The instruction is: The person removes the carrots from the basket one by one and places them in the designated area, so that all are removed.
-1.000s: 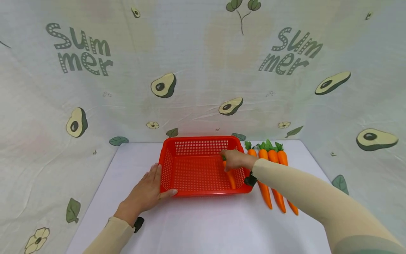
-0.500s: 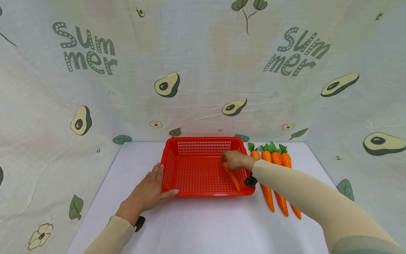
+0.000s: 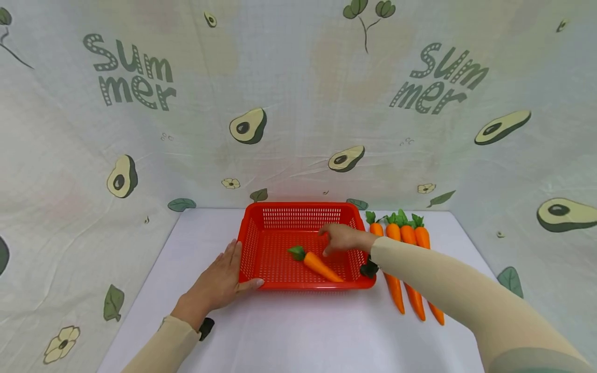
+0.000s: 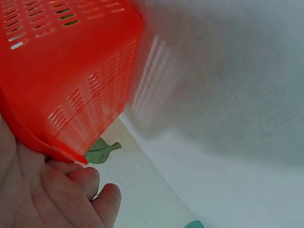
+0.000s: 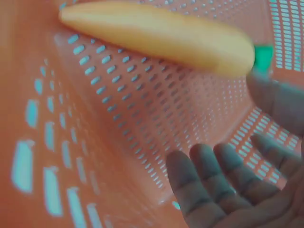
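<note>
A red plastic basket [image 3: 303, 285] with slotted walls sits on the white table. One orange carrot [image 3: 322, 267] with a green top lies slanted on its floor, tip towards the front right corner. My left hand [image 3: 213, 282] rests against the basket's left side, fingers straight along the wall and thumb at the front rim. In the left wrist view its palm [image 4: 40, 194] is at the rim's underside. Over the right part of the basket, my right hand [image 3: 344, 238] holds nothing. Its fingers [image 5: 183, 175] and thumb are spread apart beside the carrot in the right wrist view.
Several more carrots [image 3: 422, 237] with leafy tops lie side by side on the table [image 3: 298, 331], right of the basket, partly hidden by the right forearm [image 3: 429, 274]. A cloth backdrop [image 3: 289, 176] printed with avocados rises close behind the basket.
My right hand has let go of the carrot, and its fingers have opened. The carrot's top has swung left to lie more slanted on the basket floor. My left hand stays at the rim.
</note>
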Demonstrator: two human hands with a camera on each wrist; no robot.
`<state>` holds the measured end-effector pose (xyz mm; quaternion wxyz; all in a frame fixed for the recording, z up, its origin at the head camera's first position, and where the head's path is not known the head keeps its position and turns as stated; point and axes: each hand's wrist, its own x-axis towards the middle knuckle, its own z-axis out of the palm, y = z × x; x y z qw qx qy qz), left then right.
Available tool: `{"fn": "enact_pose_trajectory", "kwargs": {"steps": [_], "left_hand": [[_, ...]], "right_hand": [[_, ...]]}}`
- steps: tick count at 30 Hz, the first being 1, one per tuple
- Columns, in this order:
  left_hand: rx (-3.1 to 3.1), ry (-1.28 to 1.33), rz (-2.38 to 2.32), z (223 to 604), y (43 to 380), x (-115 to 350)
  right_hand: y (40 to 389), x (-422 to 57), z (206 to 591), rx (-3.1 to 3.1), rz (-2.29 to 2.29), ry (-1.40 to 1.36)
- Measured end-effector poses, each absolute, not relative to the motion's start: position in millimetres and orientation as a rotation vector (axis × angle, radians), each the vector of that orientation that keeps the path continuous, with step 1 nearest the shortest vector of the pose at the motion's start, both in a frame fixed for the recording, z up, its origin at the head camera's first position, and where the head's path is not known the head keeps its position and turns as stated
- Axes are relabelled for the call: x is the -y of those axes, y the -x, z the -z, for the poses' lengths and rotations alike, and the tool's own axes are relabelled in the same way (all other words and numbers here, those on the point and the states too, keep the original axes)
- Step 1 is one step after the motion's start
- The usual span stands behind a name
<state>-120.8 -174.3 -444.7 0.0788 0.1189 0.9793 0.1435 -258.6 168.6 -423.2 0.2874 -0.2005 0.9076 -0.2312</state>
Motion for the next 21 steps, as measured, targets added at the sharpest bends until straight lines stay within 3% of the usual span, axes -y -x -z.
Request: {"fn": "enact_pose_trajectory", "kwargs": {"steps": [10,21], "left_hand": [[-2.916,-0.355,-0.442,446,121,175],[-2.919,-0.345,-0.448,445,121,175]], "right_hand": [[244,-145,435,-2.178,0.45,0.771],[242,-131,447,-2.225,0.361,0.745]]}}
